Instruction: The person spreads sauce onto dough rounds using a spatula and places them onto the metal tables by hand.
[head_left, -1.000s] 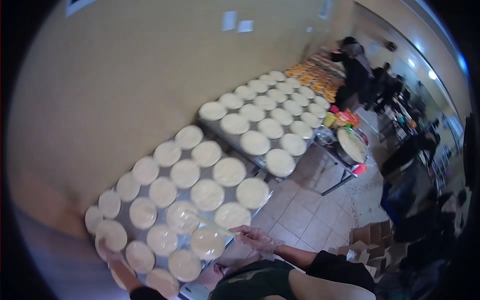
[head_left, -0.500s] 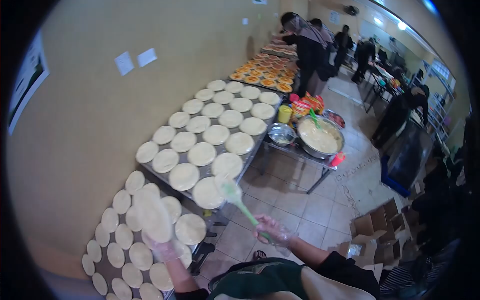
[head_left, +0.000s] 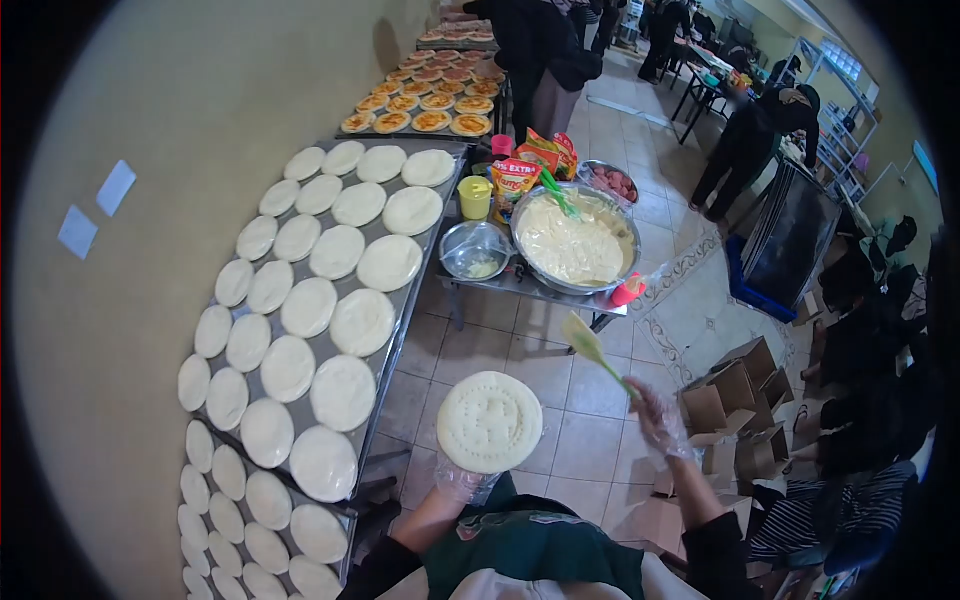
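Observation:
My left hand (head_left: 467, 484), in a clear plastic glove, holds up a round pale dough base (head_left: 489, 421) from below. Small holes dot the base, and most of the fingers are hidden under it. In my gloved right hand (head_left: 657, 415) is the handle of a green spatula (head_left: 597, 355), its blade coated with cream-coloured sauce. Beyond the spatula stands a large metal bowl (head_left: 577, 238) of creamy sauce, with another green utensil resting in it. Trays (head_left: 388, 330) of pale round bases lie to the left of both hands.
Topped rounds (head_left: 431, 121) cover a tray at the back. A smaller metal bowl (head_left: 475, 250), yellow cup (head_left: 475, 197) and red packets (head_left: 515, 182) stand beside the large bowl. Cardboard boxes (head_left: 735, 385) are on the floor at right. A person (head_left: 540, 60) stands by the back trays; others are farther off.
The view has swung toward the sauce bowl. My left hand has lifted a dough base off the near tray and brought it before my body. The spatula has moved right, away from the trays.

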